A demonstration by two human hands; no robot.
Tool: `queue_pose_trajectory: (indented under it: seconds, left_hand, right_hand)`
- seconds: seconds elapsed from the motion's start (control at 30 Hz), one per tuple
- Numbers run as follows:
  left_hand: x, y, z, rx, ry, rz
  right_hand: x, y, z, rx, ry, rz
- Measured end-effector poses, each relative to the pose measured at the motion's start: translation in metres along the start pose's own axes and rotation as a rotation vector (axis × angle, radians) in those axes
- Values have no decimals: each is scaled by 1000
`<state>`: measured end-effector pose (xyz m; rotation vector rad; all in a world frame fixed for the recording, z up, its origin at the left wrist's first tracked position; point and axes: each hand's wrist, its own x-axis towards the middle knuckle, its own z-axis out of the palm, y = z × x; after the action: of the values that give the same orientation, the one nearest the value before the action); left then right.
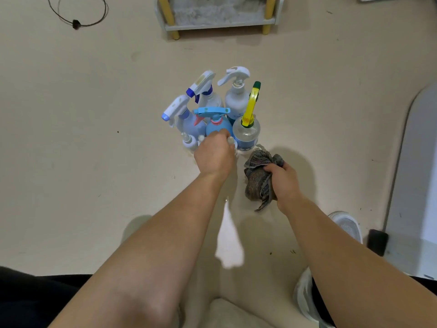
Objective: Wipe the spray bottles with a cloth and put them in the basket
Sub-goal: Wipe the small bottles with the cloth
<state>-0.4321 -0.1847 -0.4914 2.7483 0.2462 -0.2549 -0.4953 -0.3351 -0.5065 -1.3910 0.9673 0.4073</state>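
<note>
Your right hand (283,183) clamps the cloth (257,178); whether your left hand (214,155) grips anything is hidden, and tugging mid-frame could topple the crowded bottles (236,100).

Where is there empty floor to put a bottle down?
Bare floor: left of the spray bottles, toward the cable, and between them and the shelf. Crowded in front, where the left hand and cloth are.
</note>
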Motion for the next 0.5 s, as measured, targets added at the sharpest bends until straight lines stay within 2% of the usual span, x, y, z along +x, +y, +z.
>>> queue_pose_trajectory:
  seconds: [0.13, 0.33, 0.5]
  left_hand:
    - [-6, -6, -6, -59, -13, 53]
    - [-37, -21, -49, -572, -129, 13]
    - [-57, -4, -114, -751, -140, 23]
  right_hand:
    - [-8, -3, -4, 23, -11, -18]
    - [-59, -35, -11, 206, 0, -127]
    - [-121, -75, -4, 181, -187, -315]
